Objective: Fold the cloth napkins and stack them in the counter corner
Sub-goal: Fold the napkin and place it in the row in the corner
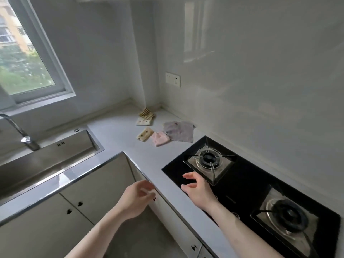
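Grey-lilac cloth, the large unfolded napkin (179, 130), is lying flat near the counter's (119, 133) back edge, just beyond the hob's (247, 185) far corner. It looks to be the piece in hand next: worth taking it by two adjacent corners, bringing edge to edge, and pressing the crease flat so the stack sits level. Overlapping its near-left edge is sitting the pink folded napkin (160, 138), with the yellow spotted napkin (145, 134) just beside that. Two more, a checked one (147, 112) over a white one (143, 121), are sitting in the counter's back corner.

Both hands are hovering well short of the cloths, at the counter's front edge. Left hand (136, 198) is holding nothing, fingers loosely curled. Right hand (198, 190) is over the hob's near corner, fingers relaxed and parted, empty.
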`<move>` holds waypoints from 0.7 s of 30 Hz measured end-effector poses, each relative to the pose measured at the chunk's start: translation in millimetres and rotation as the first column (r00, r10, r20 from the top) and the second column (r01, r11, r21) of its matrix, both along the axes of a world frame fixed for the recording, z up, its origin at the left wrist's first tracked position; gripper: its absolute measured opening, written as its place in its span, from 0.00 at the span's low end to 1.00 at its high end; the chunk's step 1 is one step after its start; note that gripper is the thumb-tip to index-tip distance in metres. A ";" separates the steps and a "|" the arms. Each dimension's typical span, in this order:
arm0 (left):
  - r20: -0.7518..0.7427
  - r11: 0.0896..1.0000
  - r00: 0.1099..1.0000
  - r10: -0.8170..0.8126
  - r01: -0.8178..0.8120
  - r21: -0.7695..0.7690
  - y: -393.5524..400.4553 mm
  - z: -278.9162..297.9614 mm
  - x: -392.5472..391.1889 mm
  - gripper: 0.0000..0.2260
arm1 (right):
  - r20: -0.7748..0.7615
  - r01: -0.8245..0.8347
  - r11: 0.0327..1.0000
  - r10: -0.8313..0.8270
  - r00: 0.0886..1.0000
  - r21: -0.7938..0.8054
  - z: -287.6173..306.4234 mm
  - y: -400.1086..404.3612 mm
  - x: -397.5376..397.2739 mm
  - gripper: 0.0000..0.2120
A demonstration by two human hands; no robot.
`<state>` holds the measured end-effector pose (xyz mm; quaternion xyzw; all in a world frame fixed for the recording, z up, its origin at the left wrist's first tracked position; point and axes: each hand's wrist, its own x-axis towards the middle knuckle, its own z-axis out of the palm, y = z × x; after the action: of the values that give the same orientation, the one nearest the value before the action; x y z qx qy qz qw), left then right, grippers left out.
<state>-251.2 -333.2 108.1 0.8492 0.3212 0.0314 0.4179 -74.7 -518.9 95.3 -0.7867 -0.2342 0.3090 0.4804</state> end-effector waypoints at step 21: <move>-0.045 0.993 0.995 0.087 -0.083 0.079 228.5 -4.0 117.8 0.09 | 0.020 -0.028 1.000 0.028 0.999 0.001 -20.1 208.2 131.0 0.13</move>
<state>-133.4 -104.8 104.0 0.8507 0.3657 0.0409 0.3753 56.3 -310.7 75.2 -0.7860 -0.2501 0.3076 0.4743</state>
